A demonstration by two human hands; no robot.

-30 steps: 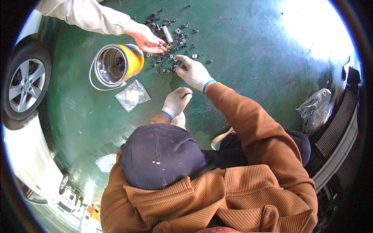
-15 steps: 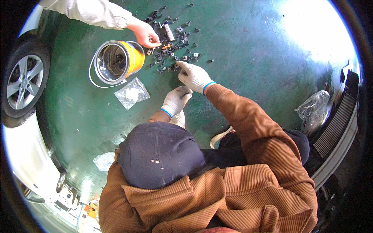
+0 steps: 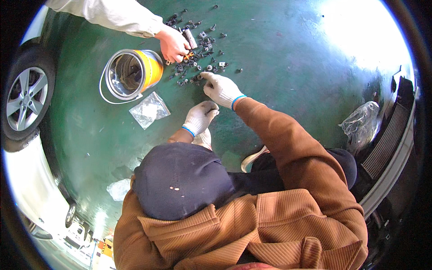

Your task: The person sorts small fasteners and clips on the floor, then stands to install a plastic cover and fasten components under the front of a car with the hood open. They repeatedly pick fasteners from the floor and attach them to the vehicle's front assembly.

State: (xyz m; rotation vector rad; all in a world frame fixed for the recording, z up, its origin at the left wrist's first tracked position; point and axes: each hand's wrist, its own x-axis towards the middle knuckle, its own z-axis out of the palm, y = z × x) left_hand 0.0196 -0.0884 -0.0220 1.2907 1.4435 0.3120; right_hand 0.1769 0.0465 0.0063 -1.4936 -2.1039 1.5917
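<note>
A loose pile of dark screws, bolts and clips [image 3: 208, 45] lies on the green floor ahead of me. At the pile's near edge is my right hand [image 3: 221, 90], in a white knit glove; its index finger stretches out to touch the small fasteners, and nothing shows in its grasp. My left hand [image 3: 200, 118], gloved too, is held closer to my body near my knee. Its fingers are curled together, and whatever they hold is hidden. From the upper left, a co-worker's bare hand [image 3: 174, 45] reaches into the pile beside a silver cylindrical piece [image 3: 191, 38] and an orange clip [image 3: 189, 56].
Left of the pile stands a yellow-banded metal can [image 3: 153, 69] with a wire handle. Near it lies a clear plastic bag [image 3: 150, 110]. A car wheel [image 3: 27, 98] borders the far left. Another plastic bag [image 3: 361, 121] and a radiator-like part [image 3: 386, 141] lie right.
The co-worker's hand has moved right and deeper into the pile, its fingers now by the silver piece. My hands keep nearly the same poses; the whole view has shifted slightly.
</note>
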